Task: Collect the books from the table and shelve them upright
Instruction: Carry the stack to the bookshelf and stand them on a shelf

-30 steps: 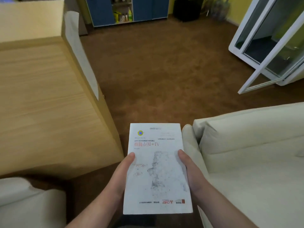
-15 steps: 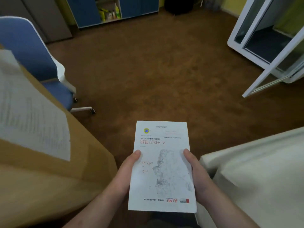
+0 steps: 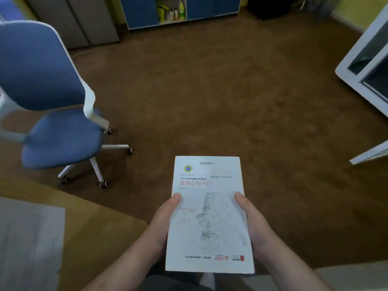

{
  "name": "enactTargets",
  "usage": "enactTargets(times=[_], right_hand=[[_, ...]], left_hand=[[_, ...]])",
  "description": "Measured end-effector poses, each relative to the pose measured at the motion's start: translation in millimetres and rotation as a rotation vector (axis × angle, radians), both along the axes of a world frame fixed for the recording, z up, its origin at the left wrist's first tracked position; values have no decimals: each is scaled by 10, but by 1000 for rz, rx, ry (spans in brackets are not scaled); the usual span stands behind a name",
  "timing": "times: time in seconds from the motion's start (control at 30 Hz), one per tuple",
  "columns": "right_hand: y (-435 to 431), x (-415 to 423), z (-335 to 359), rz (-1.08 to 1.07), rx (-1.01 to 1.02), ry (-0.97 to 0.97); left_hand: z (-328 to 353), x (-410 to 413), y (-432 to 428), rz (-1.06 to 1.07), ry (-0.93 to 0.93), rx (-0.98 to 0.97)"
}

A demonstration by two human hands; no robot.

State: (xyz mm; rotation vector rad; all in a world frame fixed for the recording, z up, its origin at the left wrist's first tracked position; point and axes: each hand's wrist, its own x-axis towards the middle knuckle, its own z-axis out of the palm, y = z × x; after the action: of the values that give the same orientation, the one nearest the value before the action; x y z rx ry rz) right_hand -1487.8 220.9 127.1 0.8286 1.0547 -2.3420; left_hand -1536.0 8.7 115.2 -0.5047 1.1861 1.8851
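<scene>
White book (image 3: pixel 207 215) lies flat between both hands, long axis pointing away from body; left hand (image 3: pixel 161 223) and right hand (image 3: pixel 252 223) clamp its opposite long edges, equally near

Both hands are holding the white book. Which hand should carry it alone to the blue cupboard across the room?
Probably the right hand. It wraps further along the white book's edge than the left hand, and that side faces open carpet, away from the blue chair. It's close, though.

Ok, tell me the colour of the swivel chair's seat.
Blue seat on a white frame, clearest in the head view.
</scene>
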Motion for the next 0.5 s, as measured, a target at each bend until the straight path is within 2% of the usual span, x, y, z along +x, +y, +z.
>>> enactTargets(times=[0.23, 0.4, 0.5], right_hand=[[-34, -1736, -205, 162, 107, 51], [-149, -2824, -187, 289, 28, 101], [-251, -3374, -164, 313, 58, 86]], left_hand=[[-104, -1403, -71, 172, 5, 9], [-85, -2230, -218, 277, 15, 49], [-73, -2669, -296, 330, 16, 30]])
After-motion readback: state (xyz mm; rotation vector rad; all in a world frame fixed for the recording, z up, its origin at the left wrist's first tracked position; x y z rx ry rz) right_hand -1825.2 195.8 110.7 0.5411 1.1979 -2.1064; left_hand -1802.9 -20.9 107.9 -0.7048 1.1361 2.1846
